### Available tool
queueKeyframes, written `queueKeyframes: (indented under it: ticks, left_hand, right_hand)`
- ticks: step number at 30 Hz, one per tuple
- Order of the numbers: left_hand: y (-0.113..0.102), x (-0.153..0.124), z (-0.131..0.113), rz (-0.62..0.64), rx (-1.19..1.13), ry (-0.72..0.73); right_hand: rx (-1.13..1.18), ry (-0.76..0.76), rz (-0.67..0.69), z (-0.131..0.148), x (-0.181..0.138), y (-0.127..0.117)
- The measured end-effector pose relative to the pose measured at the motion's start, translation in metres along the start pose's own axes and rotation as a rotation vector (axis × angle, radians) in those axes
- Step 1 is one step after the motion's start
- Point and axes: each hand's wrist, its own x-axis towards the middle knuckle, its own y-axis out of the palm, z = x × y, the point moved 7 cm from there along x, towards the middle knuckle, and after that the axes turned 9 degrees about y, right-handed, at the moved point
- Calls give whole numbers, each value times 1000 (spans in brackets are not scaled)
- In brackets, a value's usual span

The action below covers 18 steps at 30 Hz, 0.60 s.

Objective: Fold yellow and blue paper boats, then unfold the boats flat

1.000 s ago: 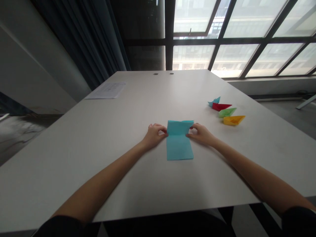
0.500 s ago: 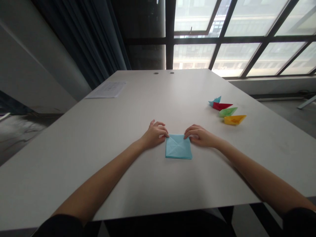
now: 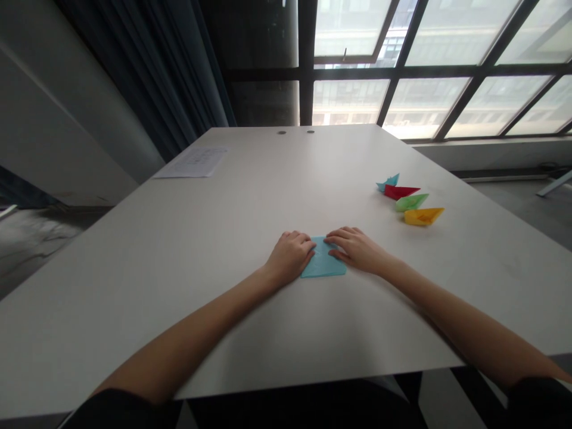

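Note:
A folded square of light blue paper (image 3: 324, 265) lies flat on the table near me, with its near edge facing me. My left hand (image 3: 292, 255) rests over the left side of the paper, fingers laid on it and the thumb a little apart. On the upper right part of the sheet, my right hand (image 3: 351, 247) lies with fingers stretched out and thumb apart. Both hands touch the paper from above without lifting it. Its upper corners are partly hidden under my fingers.
To the right on the white table (image 3: 214, 322) stand folded paper boats: a blue one (image 3: 388, 183), a red one (image 3: 401, 192), a green one (image 3: 411, 202) and a yellow one (image 3: 423, 216). A printed sheet (image 3: 192, 163) lies at the far left edge.
Both hands have gone from holding the paper's upper corners to lying over it, closer together. The paper appears slightly farther from me and flatter.

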Motion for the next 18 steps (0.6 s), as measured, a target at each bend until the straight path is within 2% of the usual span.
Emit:
queueKeyframes:
  ticks: [4, 11, 18]
  left_hand:
    - [8, -2, 1, 27, 14, -52]
    - [30, -15, 4, 214, -23, -91]
    - [28, -16, 1, 270, -34, -83]
  right_hand:
    - [-1, -4, 2, 3, -1, 5]
    - [-92, 14, 113, 9, -7, 16]
    - [-84, -15, 201, 10, -14, 27]
